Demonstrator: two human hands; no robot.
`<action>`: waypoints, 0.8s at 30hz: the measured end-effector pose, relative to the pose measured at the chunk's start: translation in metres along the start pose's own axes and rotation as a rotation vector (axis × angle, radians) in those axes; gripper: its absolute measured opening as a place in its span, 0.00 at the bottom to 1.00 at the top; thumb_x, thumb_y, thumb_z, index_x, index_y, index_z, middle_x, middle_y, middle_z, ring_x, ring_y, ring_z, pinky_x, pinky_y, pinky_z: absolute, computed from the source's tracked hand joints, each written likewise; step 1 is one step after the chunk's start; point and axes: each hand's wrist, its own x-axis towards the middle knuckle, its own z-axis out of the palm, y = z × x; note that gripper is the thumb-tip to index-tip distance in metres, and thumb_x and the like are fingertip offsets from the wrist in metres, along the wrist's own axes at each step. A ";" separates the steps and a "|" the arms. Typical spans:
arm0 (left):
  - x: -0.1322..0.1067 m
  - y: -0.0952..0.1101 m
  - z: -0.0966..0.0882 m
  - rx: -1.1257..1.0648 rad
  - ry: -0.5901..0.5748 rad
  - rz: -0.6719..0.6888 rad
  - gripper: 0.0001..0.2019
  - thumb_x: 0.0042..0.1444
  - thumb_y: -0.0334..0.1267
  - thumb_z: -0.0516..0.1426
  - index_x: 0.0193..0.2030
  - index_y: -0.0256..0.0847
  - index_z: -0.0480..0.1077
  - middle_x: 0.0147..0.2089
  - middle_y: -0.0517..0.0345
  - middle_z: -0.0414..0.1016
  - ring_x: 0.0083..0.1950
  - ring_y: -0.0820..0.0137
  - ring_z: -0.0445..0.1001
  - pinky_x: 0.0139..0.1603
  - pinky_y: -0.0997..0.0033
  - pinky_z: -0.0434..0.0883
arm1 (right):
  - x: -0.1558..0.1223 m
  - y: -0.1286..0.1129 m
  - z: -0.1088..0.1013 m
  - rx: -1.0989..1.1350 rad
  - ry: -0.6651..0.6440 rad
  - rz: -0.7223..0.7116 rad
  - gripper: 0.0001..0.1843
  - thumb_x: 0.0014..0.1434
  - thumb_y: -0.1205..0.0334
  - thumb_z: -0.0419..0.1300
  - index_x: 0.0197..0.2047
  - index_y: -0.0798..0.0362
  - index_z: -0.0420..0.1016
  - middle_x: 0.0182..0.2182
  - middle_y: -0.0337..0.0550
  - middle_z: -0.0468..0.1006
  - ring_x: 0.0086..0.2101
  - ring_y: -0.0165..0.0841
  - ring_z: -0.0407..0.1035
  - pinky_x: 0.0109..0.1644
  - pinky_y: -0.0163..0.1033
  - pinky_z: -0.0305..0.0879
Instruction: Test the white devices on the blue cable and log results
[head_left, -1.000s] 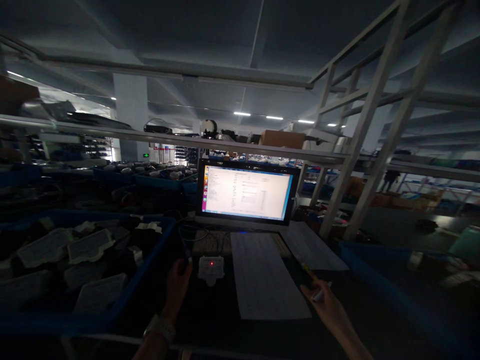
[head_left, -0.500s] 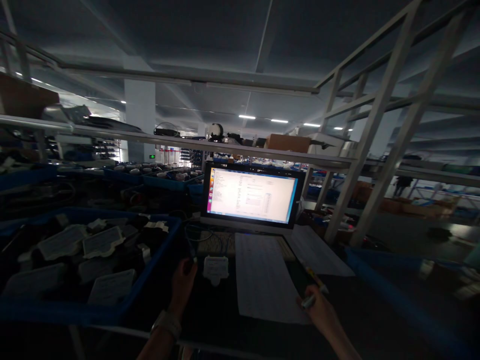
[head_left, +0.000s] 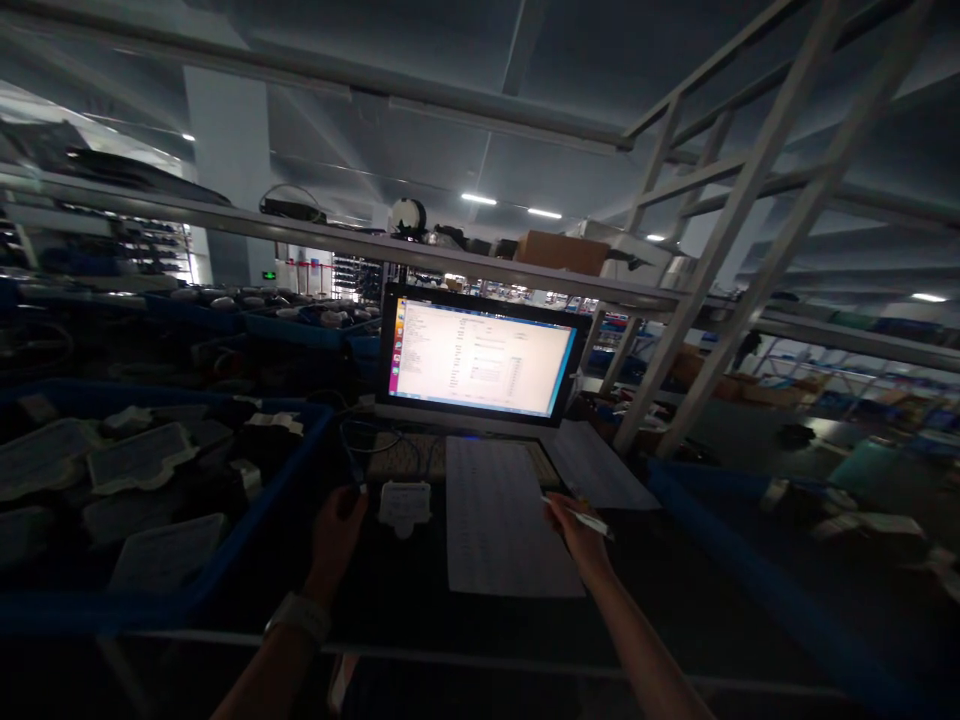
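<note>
My left hand (head_left: 337,530) is closed at the end of a thin blue cable (head_left: 352,462), whose light plug shows at the fingertips. Just right of it lies a pale plastic housing (head_left: 405,503) with a rounded tab at its near edge. My right hand (head_left: 579,535) grips a whitish pen (head_left: 594,522), its tip over the right edge of a long printed sheet (head_left: 499,530). Something yellowish shows behind that hand, too dim to name. The sheet partly covers a keyboard (head_left: 394,456).
Behind the keyboard stands a lit monitor (head_left: 480,360). A blue bin (head_left: 247,560) with several pale housings is at the left, another blue bin (head_left: 720,545) at the right. A second sheet (head_left: 600,465) lies by a metal frame (head_left: 697,270). A shelf (head_left: 465,262) crosses above the monitor.
My right hand has moved up and left onto the sheet's edge, with the pen turned toward the paper. The left hand keeps its place by the housing. The whole view has shifted.
</note>
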 end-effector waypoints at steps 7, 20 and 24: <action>0.001 -0.003 0.002 -0.008 0.023 0.007 0.15 0.41 0.47 0.57 0.34 0.41 0.69 0.39 0.48 0.79 0.44 0.57 0.77 0.48 0.57 0.72 | 0.007 0.006 0.044 -0.097 -0.095 -0.023 0.26 0.38 0.36 0.57 0.27 0.52 0.73 0.22 0.46 0.76 0.26 0.40 0.71 0.31 0.44 0.66; 0.001 -0.006 0.005 -0.005 0.025 0.024 0.16 0.41 0.48 0.58 0.35 0.41 0.69 0.39 0.50 0.79 0.43 0.58 0.77 0.46 0.57 0.72 | -0.002 0.005 0.052 -0.326 -0.233 -0.146 0.14 0.43 0.48 0.53 0.20 0.48 0.65 0.16 0.37 0.69 0.23 0.34 0.65 0.29 0.39 0.58; 0.001 -0.005 0.004 -0.003 0.028 0.033 0.16 0.40 0.48 0.58 0.35 0.41 0.70 0.38 0.50 0.79 0.42 0.58 0.76 0.46 0.57 0.72 | -0.002 0.006 0.054 -0.339 -0.234 -0.164 0.13 0.43 0.49 0.53 0.20 0.49 0.66 0.18 0.38 0.70 0.24 0.35 0.65 0.30 0.39 0.58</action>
